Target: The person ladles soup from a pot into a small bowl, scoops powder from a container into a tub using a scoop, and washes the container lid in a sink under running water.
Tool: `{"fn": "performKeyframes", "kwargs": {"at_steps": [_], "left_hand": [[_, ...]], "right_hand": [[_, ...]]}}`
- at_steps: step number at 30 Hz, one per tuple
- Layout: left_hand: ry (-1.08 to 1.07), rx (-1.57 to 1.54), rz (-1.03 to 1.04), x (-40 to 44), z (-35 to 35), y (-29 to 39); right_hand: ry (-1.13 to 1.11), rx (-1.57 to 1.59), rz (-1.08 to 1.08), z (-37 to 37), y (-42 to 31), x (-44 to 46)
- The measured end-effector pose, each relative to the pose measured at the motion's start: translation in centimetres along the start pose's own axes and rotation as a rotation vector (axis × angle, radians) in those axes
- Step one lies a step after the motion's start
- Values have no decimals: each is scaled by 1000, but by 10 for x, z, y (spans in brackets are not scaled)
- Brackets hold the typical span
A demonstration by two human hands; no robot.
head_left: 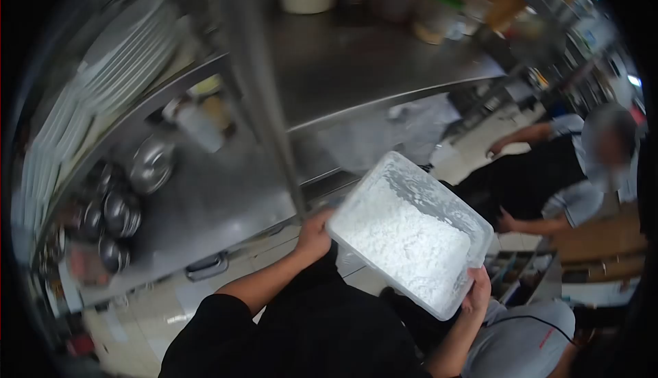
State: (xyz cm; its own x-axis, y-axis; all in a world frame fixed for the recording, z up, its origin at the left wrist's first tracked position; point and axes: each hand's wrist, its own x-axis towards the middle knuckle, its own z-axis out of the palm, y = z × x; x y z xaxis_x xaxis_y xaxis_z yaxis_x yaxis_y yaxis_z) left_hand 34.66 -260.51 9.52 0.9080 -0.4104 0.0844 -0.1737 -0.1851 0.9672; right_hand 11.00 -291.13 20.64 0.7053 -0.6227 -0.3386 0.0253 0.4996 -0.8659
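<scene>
A translucent rectangular tub holds a heap of white powder, which leaves part of the bottom bare toward the upper right side. My left hand is closed on the tub's left corner. At its lower right side, my right hand grips the rim. The tub hangs tilted in front of my body, away from the steel counters.
Steel bowls stand on a lower steel shelf at left, below stacked white plates. A steel counter is ahead. One person stands at right, another person at lower right, close to my right arm.
</scene>
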Motion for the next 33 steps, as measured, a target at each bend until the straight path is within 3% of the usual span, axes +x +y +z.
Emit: {"fn": "performKeyframes", "kwargs": {"at_steps": [7,14,16,18,19,21,23,24,26,28,30,33], "left_hand": [[219,-55,-136,-173,-122,-1],[390,-132,-323,-222,-273,-65],[395,-100,-221,-221,-312,-104],[434,242,-257,-225,-346,-125],[437,236,-265,-229,-362,-133],[347,86,-574,-237,-388,-125],[328,-174,-669,-257,-410,-103],[300,-277,-618,-269,-415,-145],[395,-529,-656,-286,-431,-137],[497,-796,-824,-293,-456,-99],[485,-840,-809,-310,-466,-106],[470,-875,-816,-360,-471,-84]], "right_hand": [[-175,-138,160,55,75,-78],[-216,-127,199,161,188,-123],[-237,-105,245,194,218,-134],[-250,-110,271,227,250,-140],[-240,-93,266,242,269,-144],[-226,-136,252,257,303,-148],[-267,-193,324,264,310,-154],[-285,-211,375,279,316,-150],[-315,-258,384,310,317,-161],[-341,-312,372,318,322,-151],[-399,-349,390,312,324,-127],[-563,-452,417,374,293,-155]]}}
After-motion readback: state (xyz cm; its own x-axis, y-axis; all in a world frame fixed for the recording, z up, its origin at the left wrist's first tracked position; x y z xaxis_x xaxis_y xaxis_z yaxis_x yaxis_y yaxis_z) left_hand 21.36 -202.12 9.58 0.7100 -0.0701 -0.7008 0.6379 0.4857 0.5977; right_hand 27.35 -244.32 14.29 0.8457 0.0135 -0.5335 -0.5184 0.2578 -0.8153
